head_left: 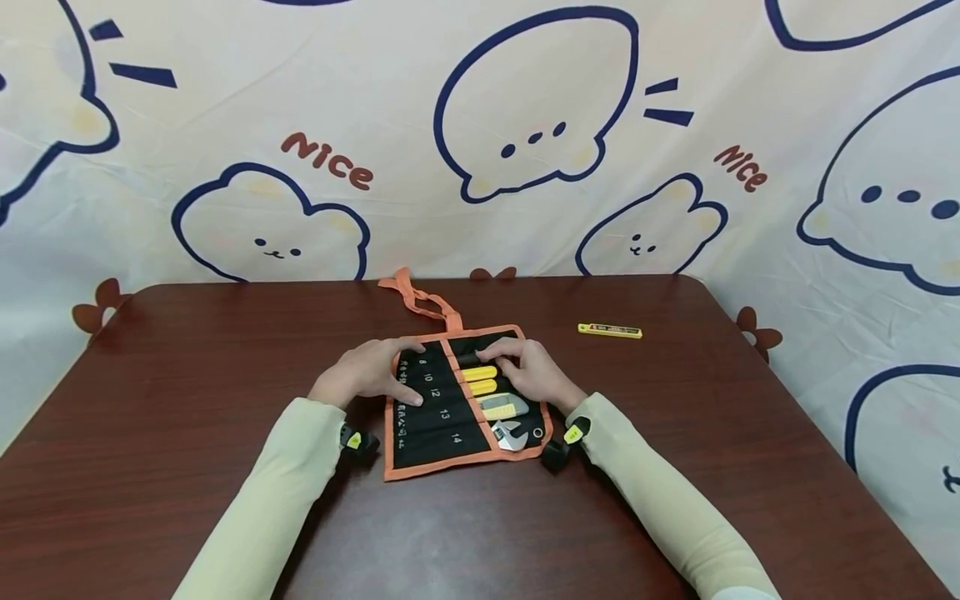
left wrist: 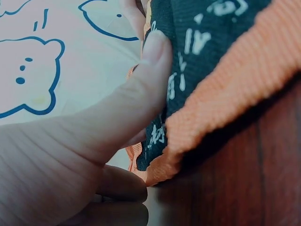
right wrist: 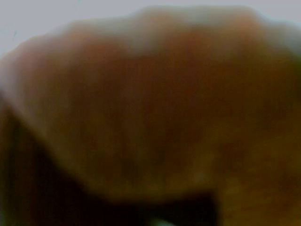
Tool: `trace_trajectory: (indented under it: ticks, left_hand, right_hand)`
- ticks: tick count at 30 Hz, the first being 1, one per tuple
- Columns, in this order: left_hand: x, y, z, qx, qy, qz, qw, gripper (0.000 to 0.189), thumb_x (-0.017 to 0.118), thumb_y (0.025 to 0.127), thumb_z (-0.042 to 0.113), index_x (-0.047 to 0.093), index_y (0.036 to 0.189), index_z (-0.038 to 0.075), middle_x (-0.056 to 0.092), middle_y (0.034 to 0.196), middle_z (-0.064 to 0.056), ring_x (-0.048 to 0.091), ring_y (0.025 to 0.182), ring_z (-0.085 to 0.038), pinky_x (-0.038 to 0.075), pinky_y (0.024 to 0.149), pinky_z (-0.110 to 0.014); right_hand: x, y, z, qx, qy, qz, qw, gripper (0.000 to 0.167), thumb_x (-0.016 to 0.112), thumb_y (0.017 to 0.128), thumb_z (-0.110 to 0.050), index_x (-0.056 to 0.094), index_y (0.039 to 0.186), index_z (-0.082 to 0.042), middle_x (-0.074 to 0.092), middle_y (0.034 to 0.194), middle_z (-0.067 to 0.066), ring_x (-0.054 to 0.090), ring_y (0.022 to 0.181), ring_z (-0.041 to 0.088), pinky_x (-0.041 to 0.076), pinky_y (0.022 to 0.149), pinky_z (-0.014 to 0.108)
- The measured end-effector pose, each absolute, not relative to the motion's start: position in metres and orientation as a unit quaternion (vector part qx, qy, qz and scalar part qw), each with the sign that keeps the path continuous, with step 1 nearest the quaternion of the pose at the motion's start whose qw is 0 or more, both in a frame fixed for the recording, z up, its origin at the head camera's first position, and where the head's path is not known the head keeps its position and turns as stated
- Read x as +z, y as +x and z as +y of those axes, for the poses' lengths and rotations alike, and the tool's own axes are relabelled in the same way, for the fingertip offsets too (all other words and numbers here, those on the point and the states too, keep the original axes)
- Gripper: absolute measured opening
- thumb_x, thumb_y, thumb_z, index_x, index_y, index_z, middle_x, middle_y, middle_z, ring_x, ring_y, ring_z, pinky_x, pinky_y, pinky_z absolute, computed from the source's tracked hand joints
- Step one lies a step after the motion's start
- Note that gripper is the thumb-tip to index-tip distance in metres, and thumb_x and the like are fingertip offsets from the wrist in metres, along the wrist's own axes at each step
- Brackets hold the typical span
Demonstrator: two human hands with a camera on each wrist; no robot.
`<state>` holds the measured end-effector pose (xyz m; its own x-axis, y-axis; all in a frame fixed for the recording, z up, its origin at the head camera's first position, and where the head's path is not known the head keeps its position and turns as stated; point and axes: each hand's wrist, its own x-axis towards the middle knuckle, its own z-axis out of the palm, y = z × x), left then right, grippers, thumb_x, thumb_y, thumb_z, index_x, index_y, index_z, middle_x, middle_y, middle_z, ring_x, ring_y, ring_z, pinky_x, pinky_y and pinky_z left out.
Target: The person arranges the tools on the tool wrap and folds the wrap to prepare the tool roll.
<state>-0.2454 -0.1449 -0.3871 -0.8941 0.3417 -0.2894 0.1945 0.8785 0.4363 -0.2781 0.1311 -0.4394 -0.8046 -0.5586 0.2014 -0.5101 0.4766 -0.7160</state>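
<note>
An orange-edged black tool roll (head_left: 427,437) lies unrolled on the table, its left pockets numbered. My left hand (head_left: 371,371) grips its left edge; in the left wrist view the thumb (left wrist: 136,94) lies on the black cloth and other fingers go behind the edge. My right hand (head_left: 531,371) is over the upper right pockets, fingers curled, pinching the end of a dark handle-like tool (head_left: 468,360). Below it two yellow handles (head_left: 480,373), a grey-and-yellow utility knife (head_left: 501,407) and an adjustable wrench (head_left: 510,436) sit in pockets. The right wrist view is dark and blurred.
A small yellow strip-like case (head_left: 610,331) lies on the brown table (head_left: 187,467) to the right of the roll. Orange tie straps (head_left: 420,302) trail from the roll's far edge. A printed cloth (head_left: 405,100) hangs behind the table and along its right side.
</note>
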Motion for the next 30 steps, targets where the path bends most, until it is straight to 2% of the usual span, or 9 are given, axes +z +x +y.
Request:
trace_trajectory:
  ticks: [2, 7, 10, 13, 16, 19, 21, 26, 30]
  left_hand:
    - [-0.386, -0.246, -0.144, 0.199, 0.141, 0.953, 0.181, 0.082, 0.082, 0.074, 0.044, 0.045, 0.143, 0.019, 0.046, 0.143, -0.021, 0.046, 0.127, -0.038, 0.042, 0.099, -0.058]
    - [-0.386, -0.248, -0.141, 0.195, 0.147, 0.954, 0.174, 0.082, 0.082, 0.074, 0.043, 0.045, 0.142, 0.017, 0.047, 0.142, -0.022, 0.047, 0.126, -0.038, 0.042, 0.099, -0.058]
    - [-0.387, -0.248, -0.142, 0.2, 0.146, 0.953, 0.176, 0.083, 0.082, 0.073, 0.044, 0.045, 0.143, 0.018, 0.047, 0.142, -0.021, 0.047, 0.125, -0.037, 0.041, 0.1, -0.058]
    - [-0.389, -0.248, -0.144, 0.2, 0.144, 0.951, 0.185, 0.085, 0.081, 0.074, 0.046, 0.042, 0.144, 0.019, 0.046, 0.142, -0.021, 0.047, 0.124, -0.037, 0.041, 0.1, -0.059]
    - [-0.39, -0.248, -0.145, 0.203, 0.145, 0.95, 0.185, 0.086, 0.081, 0.074, 0.046, 0.041, 0.145, 0.019, 0.047, 0.141, -0.021, 0.048, 0.122, -0.037, 0.04, 0.1, -0.06]
    - [-0.389, -0.247, -0.146, 0.206, 0.145, 0.95, 0.186, 0.086, 0.082, 0.074, 0.045, 0.041, 0.144, 0.019, 0.047, 0.14, -0.022, 0.048, 0.121, -0.037, 0.04, 0.1, -0.06]
    - [-0.39, -0.247, -0.146, 0.207, 0.145, 0.949, 0.188, 0.086, 0.082, 0.073, 0.046, 0.041, 0.144, 0.019, 0.047, 0.141, -0.022, 0.047, 0.121, -0.037, 0.04, 0.1, -0.06]
    - [-0.39, -0.246, -0.145, 0.209, 0.149, 0.948, 0.187, 0.085, 0.081, 0.074, 0.044, 0.041, 0.145, 0.018, 0.047, 0.141, -0.023, 0.047, 0.122, -0.038, 0.04, 0.1, -0.06]
    - [-0.389, -0.246, -0.145, 0.21, 0.15, 0.948, 0.185, 0.084, 0.081, 0.075, 0.043, 0.041, 0.144, 0.018, 0.047, 0.141, -0.023, 0.047, 0.123, -0.038, 0.04, 0.1, -0.06]
  right_hand:
    - [-0.438, -0.279, 0.132, -0.401, -0.322, 0.857, 0.043, 0.035, 0.049, 0.096, 0.004, 0.07, 0.118, -0.013, 0.066, 0.121, 0.005, 0.059, 0.115, 0.019, 0.05, 0.094, 0.037]
    - [-0.435, -0.279, 0.133, -0.374, -0.337, 0.861, 0.068, 0.045, 0.044, 0.093, 0.009, 0.066, 0.125, -0.014, 0.062, 0.129, 0.006, 0.055, 0.122, 0.022, 0.046, 0.1, 0.042]
    - [-0.435, -0.279, 0.133, -0.366, -0.333, 0.865, 0.074, 0.047, 0.043, 0.092, 0.009, 0.065, 0.127, -0.015, 0.061, 0.13, 0.007, 0.053, 0.124, 0.023, 0.044, 0.103, 0.043]
    - [-0.438, -0.279, 0.132, -0.377, -0.323, 0.866, 0.065, 0.046, 0.043, 0.092, 0.007, 0.067, 0.125, -0.015, 0.063, 0.128, 0.005, 0.055, 0.122, 0.02, 0.047, 0.098, 0.038]
    - [-0.441, -0.278, 0.131, -0.404, -0.308, 0.861, 0.012, 0.041, 0.045, 0.092, 0.006, 0.071, 0.116, -0.014, 0.067, 0.12, 0.004, 0.061, 0.108, 0.016, 0.049, 0.084, 0.032]
    - [-0.444, -0.278, 0.135, -0.421, -0.29, 0.857, -0.072, 0.033, 0.046, 0.092, 0.006, 0.073, 0.104, -0.01, 0.069, 0.106, 0.005, 0.062, 0.086, 0.015, 0.047, 0.071, 0.029]
    - [-0.445, -0.28, 0.14, -0.414, -0.272, 0.859, -0.132, 0.029, 0.047, 0.091, 0.006, 0.072, 0.097, -0.008, 0.068, 0.098, 0.006, 0.059, 0.077, 0.016, 0.047, 0.068, 0.03]
    - [-0.443, -0.291, 0.174, -0.338, -0.215, 0.884, -0.241, 0.023, 0.05, 0.086, 0.005, 0.07, 0.093, -0.003, 0.058, 0.094, 0.013, 0.055, 0.078, 0.024, 0.046, 0.07, 0.037]
    - [-0.442, -0.296, 0.213, -0.293, -0.157, 0.901, -0.278, 0.022, 0.051, 0.085, 0.003, 0.07, 0.096, -0.002, 0.053, 0.099, 0.016, 0.054, 0.079, 0.029, 0.046, 0.069, 0.041]
